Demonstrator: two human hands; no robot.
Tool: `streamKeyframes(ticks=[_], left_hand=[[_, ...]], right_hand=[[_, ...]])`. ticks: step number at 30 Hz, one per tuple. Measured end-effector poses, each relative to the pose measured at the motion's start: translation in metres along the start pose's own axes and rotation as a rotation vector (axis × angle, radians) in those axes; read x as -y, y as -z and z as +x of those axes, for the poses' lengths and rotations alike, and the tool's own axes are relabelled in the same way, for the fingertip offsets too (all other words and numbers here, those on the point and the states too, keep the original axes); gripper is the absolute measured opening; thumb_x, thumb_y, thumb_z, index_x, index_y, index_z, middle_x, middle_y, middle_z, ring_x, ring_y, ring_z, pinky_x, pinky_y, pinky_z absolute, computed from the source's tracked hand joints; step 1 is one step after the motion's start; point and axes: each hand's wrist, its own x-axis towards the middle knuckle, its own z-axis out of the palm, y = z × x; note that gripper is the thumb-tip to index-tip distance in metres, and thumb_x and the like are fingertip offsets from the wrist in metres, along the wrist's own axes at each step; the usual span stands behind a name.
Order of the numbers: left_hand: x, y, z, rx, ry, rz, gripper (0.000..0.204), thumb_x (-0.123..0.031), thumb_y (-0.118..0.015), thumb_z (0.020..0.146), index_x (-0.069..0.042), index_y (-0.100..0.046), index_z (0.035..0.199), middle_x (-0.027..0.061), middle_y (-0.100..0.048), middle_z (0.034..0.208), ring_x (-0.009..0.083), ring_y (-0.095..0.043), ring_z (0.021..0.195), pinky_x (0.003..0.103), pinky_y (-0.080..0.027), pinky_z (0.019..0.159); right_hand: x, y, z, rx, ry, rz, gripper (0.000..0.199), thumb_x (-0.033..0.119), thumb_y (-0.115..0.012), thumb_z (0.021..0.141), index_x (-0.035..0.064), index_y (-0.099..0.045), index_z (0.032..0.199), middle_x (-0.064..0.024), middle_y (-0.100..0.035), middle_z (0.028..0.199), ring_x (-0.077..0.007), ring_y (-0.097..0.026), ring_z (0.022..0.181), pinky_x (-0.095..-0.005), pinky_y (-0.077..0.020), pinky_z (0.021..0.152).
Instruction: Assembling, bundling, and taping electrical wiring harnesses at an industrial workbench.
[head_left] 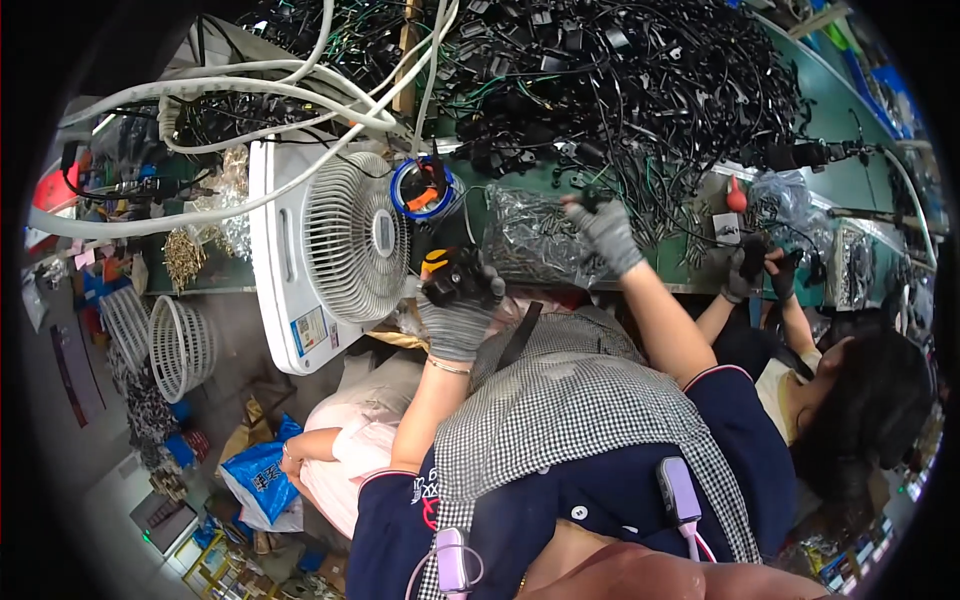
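Observation:
My left hand (455,325), in a grey knit glove, is closed around a black part (461,278) with a yellow-orange piece at its left end. It is held in front of the bench edge, right of the fan. My right hand (611,236), also gloved in grey, reaches over the bench with its fingers drawn together. A small dark thing (594,198) shows at those fingertips, too small to name. Beside that hand lies a clear plastic bag (535,235) of metal screws. More loose screws (668,222) lie to its right.
A large heap of black cabled parts (620,80) covers the back of the bench. At left stands a white fan (355,240) beneath thick pale cables (250,90). A blue-rimmed tape roll (424,188) sits beside it. At right, a co-worker's gloved hands (760,268) handle parts near a red bulb (736,196).

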Motion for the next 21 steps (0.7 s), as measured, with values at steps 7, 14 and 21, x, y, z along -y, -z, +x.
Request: streamKeyframes(ticks=[7, 14, 21], left_hand=[[-0.004, 0.000, 0.004, 0.067, 0.011, -0.013, 0.062, -0.044, -0.056, 0.077, 0.003, -0.046, 0.117, 0.0151, -0.051, 0.113, 0.0285, -0.047, 0.094, 0.040, -0.043, 0.081], [-0.002, -0.006, 0.002, 0.086, 0.019, -0.047, 0.063, -0.043, -0.057, 0.077, 0.004, -0.045, 0.116, 0.0151, -0.050, 0.110, 0.0281, -0.047, 0.091, 0.039, -0.044, 0.079], [0.003, -0.010, 0.006, 0.003, 0.027, -0.051, 0.064, -0.044, -0.057, 0.075, 0.006, -0.045, 0.115, 0.0162, -0.050, 0.104, 0.0279, -0.048, 0.090, 0.038, -0.045, 0.079]], right_hand=[[-0.091, -0.004, 0.026, 0.063, -0.179, -0.884, 0.027, 0.028, -0.063, 0.073, 0.0116, -0.065, 0.094, -0.0150, -0.064, 0.085, -0.0333, -0.060, 0.081, -0.0388, -0.0475, 0.073], [-0.071, -0.027, 0.024, 0.318, -0.025, -1.001, 0.032, 0.022, -0.058, 0.073, 0.0093, -0.061, 0.102, -0.0157, -0.060, 0.098, -0.0317, -0.058, 0.090, -0.0393, -0.0466, 0.078], [-0.079, -0.032, 0.024, 0.357, 0.101, -1.120, 0.031, 0.018, -0.057, 0.070, 0.0110, -0.061, 0.100, -0.0146, -0.058, 0.095, -0.0308, -0.059, 0.088, -0.0405, -0.0472, 0.076]])
